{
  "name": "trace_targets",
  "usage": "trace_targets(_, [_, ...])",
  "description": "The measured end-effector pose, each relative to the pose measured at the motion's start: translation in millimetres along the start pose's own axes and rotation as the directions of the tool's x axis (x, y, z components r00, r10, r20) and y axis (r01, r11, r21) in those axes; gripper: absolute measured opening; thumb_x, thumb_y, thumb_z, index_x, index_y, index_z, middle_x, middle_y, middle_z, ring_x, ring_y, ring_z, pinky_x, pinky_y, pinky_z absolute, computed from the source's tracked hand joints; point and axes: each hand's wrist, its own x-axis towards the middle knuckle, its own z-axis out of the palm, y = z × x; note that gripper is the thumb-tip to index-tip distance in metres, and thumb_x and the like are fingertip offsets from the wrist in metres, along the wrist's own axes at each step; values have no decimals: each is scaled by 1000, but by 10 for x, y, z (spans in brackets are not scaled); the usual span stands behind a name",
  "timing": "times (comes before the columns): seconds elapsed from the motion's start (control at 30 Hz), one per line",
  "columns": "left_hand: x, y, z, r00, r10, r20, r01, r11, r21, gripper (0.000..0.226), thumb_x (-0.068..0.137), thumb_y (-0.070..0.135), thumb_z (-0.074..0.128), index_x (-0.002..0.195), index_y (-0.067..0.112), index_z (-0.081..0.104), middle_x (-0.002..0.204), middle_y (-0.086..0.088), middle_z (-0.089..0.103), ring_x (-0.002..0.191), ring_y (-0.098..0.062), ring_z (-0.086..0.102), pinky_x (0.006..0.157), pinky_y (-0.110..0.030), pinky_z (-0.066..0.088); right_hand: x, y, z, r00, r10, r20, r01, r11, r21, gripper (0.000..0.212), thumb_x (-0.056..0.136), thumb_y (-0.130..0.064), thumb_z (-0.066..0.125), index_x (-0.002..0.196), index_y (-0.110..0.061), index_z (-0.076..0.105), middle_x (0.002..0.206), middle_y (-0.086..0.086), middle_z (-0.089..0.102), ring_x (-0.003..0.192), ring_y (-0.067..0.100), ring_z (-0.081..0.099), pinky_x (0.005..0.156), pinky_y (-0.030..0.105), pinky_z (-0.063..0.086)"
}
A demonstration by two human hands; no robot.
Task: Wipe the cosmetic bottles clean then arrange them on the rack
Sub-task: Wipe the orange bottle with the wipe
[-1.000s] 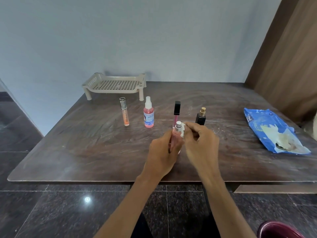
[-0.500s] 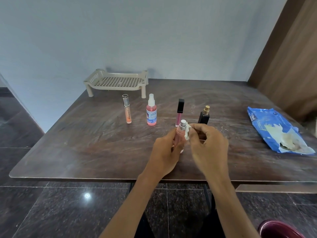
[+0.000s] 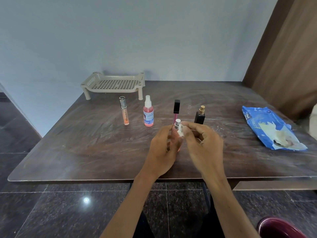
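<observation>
My left hand [image 3: 162, 150] grips a small pink bottle [image 3: 175, 134] with a silver top, held upright above the table. My right hand [image 3: 202, 145] pinches a white wipe [image 3: 180, 130] against the bottle's neck. Behind them stand an orange tube [image 3: 124, 113], a pink spray bottle [image 3: 148, 112], a pink gloss tube with a black cap [image 3: 176, 109] and a black perfume bottle with a gold top [image 3: 200, 115]. The beige perforated rack [image 3: 113, 84] stands bare at the back left of the table.
A blue pack of wipes [image 3: 267, 127], torn open, lies at the right of the dark table [image 3: 85, 143]. A brown curtain [image 3: 288, 57] hangs at the far right. A maroon object [image 3: 281, 228] sits on the floor at the lower right.
The hands and the pink bottle have stayed close together, with the wipe shifting slightly along the bottle's top. The head camera has tilted, so the table sits a little differently in view.
</observation>
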Motion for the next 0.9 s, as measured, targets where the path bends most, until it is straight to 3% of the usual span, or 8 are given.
trace_targets(0.1, [31, -64, 13, 999, -8, -46, 11, 997, 74, 28, 95, 26, 61, 124, 22, 60, 113, 15, 63, 103, -1, 63, 87, -19, 55, -34, 7, 10, 999, -19, 36, 19, 1000, 11, 24, 85, -29, 73, 109, -26, 73, 102, -15, 69, 90, -5, 65, 73, 9, 51])
trace_targets(0.2, [31, -97, 19, 998, -9, -59, 15, 996, 91, 27, 97, 19, 65, 123, 17, 64, 111, 11, 69, 100, 3, 65, 85, -13, 53, -67, 38, 29, 999, -44, 10, 44, 999, 21, 28, 83, -24, 75, 111, -23, 72, 101, -13, 70, 90, -5, 66, 74, 7, 50])
trace_targets(0.3, [13, -76, 22, 998, -12, -64, 17, 998, 66, 32, 97, 25, 66, 127, 17, 61, 106, 16, 68, 96, 7, 66, 84, -11, 53, -84, 59, 48, 994, -99, -55, 100, 995, 4, 23, 85, -19, 74, 109, -21, 74, 99, -15, 72, 92, -6, 66, 76, 6, 48])
trace_targets(0.4, [9, -81, 28, 998, -7, -66, 13, 996, 93, 31, 96, 24, 66, 126, 18, 59, 100, 13, 69, 92, -3, 68, 81, -23, 57, -74, 50, 66, 986, -132, -100, 133, 991, -1, 20, 85, -19, 74, 105, -22, 75, 95, -19, 71, 91, -7, 66, 77, 7, 48])
trace_targets(0.63, [22, -107, 2, 998, -31, -62, 35, 997, 62, 23, 99, 22, 63, 121, 29, 59, 87, 4, 73, 78, -11, 69, 71, -32, 56, 119, 28, 133, 995, 90, -31, -83, 981, 175, 10, 85, -20, 74, 93, -23, 78, 76, -14, 74, 74, -3, 68, 68, 10, 49])
trace_targets(0.77, [5, -103, 8, 999, -27, -20, 28, 999, 32, 22, 99, 27, 62, 120, 24, 62, 84, 1, 74, 74, -13, 70, 68, -31, 55, 164, 10, 107, 994, 110, -11, -106, 979, 173, 11, 89, -20, 69, 87, -30, 74, 67, -19, 71, 63, -8, 64, 58, 3, 43])
trace_targets(0.83, [-10, -101, 15, 1000, -16, -9, 16, 1000, 14, 25, 98, 35, 58, 120, 23, 62, 84, 0, 73, 75, -15, 70, 69, -33, 55, 148, 14, 102, 995, 96, 0, -95, 983, 155, 13, 91, -21, 67, 86, -33, 72, 69, -20, 71, 64, -7, 65, 59, 4, 44])
trace_targets(0.9, [-13, -100, 17, 1000, -9, -12, 9, 1000, 13, 27, 97, 36, 56, 120, 24, 61, 82, 2, 72, 73, -13, 68, 66, -26, 54, 108, 33, 102, 996, 83, -11, -81, 988, 134, 10, 91, -23, 67, 90, -29, 75, 73, -18, 72, 69, -5, 66, 62, 7, 47])
